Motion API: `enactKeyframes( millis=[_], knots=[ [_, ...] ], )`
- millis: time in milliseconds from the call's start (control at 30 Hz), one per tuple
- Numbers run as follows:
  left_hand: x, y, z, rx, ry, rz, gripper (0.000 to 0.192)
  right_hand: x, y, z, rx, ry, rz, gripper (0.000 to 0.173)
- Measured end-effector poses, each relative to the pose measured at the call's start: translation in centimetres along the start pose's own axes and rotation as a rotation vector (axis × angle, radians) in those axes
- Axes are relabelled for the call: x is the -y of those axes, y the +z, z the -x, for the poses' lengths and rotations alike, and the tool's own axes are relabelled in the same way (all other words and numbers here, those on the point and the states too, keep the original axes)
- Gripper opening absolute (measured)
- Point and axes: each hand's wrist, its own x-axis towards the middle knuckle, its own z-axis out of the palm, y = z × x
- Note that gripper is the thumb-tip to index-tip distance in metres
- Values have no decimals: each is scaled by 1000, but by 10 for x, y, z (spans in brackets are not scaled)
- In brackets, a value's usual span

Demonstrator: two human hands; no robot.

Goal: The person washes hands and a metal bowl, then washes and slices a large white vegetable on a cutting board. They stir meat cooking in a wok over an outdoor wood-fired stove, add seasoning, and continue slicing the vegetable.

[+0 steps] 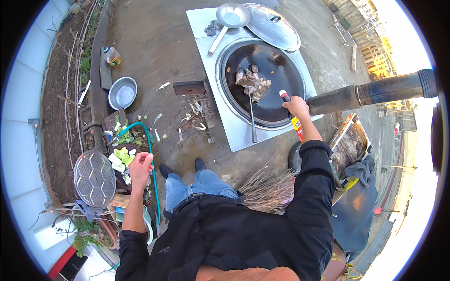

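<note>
My right hand (297, 107) grips a dark sauce bottle (296, 123) with a red and white cap and a yellow-red label, tilted over the near right rim of a large wok (277, 102) set in a metal-topped stove (232, 135). Pieces of meat (258, 86) lie in the wok. A long-handled metal spatula (252, 116) rests among them, its handle over the stove's edge. On the left, my left hand (141, 167) is raised beside cut green and white vegetables (123, 157), fingers curled towards the thumb; whether it holds something small cannot be told.
A ladle (232, 17), a scouring pad (211, 28) and a domed lid (274, 26) sit at the stove's far side. A stovepipe (337, 100) juts right. Leftward are a basin (122, 93), an oil bottle (112, 57), a green hose (150, 147) and a perforated steamer rack (94, 179). Brushwood (267, 188) lies near my legs.
</note>
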Motion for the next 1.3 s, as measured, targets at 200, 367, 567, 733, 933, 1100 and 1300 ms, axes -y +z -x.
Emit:
enactKeyframes(
  millis=[200,367,567,733,933,1100,1300],
  knots=[
    [4,1,4,-22,-30,-5,25,-13,4,-5,7,30,-59,52],
    [8,8,9,17,-34,25,25,-31,12,9,56,0,-8,52],
    [16,19,15,54,-39,-21,25,-6,2,3,21,-79,174,43],
    [25,16,31,37,-30,-31,24,23,-17,-11,-49,-60,271,32],
    [41,0,51,-14,-59,-37,25,26,-22,-12,-48,-39,313,31],
    [53,-15,56,-10,-53,-14,25,29,-19,0,-48,-21,306,31],
    [63,-41,50,13,-41,-49,24,46,-27,17,-87,4,345,30]
  ],
)
